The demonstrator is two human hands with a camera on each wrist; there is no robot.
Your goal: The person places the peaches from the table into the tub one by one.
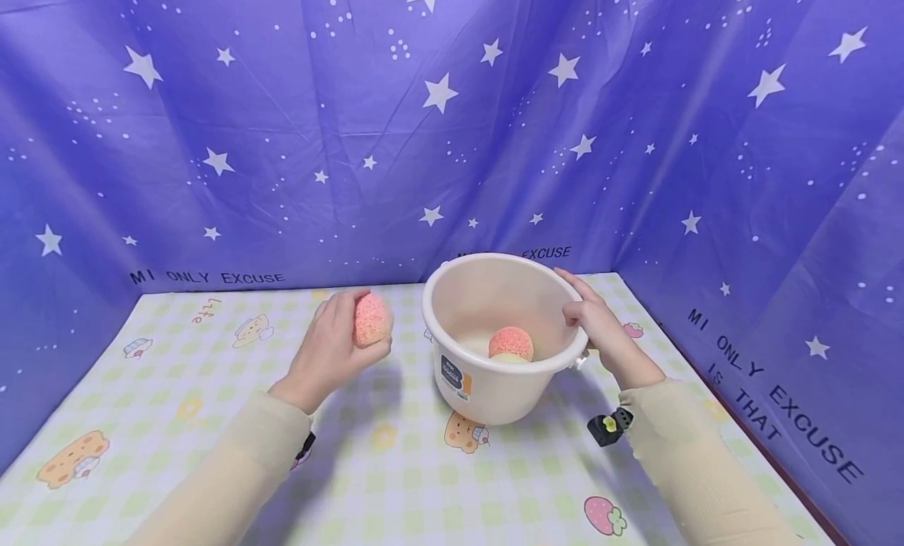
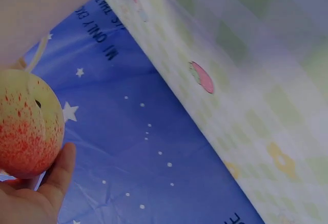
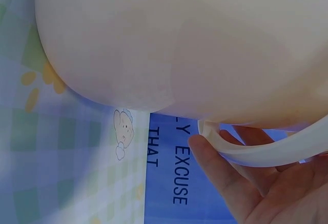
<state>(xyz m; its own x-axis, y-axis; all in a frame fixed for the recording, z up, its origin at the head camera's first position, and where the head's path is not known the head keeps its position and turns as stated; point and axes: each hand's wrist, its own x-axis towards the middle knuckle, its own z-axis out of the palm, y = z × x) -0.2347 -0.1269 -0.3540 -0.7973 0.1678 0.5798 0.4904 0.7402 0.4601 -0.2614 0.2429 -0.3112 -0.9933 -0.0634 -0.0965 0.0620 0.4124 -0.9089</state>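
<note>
My left hand (image 1: 328,343) holds a peach (image 1: 373,320) above the table, left of the bucket. The left wrist view shows this peach (image 2: 28,126) up close, yellow with red speckles and a crease down its side. A cream plastic bucket (image 1: 487,395) with a dark and orange label stands right of centre. On its right side my right hand (image 1: 606,330) grips the rim, thumb over the inner side. Fingers (image 3: 220,170) lie by the white handle (image 3: 277,155) in the right wrist view. Inside sits another red-speckled fruit (image 1: 512,342), its lower part hidden by the front rim.
A green-and-white checked cloth (image 1: 212,452) with cartoon prints covers the table. Blue star-patterned curtains (image 1: 339,122) hang behind it and along both sides. The table's right edge (image 1: 777,471) runs beside the right sleeve.
</note>
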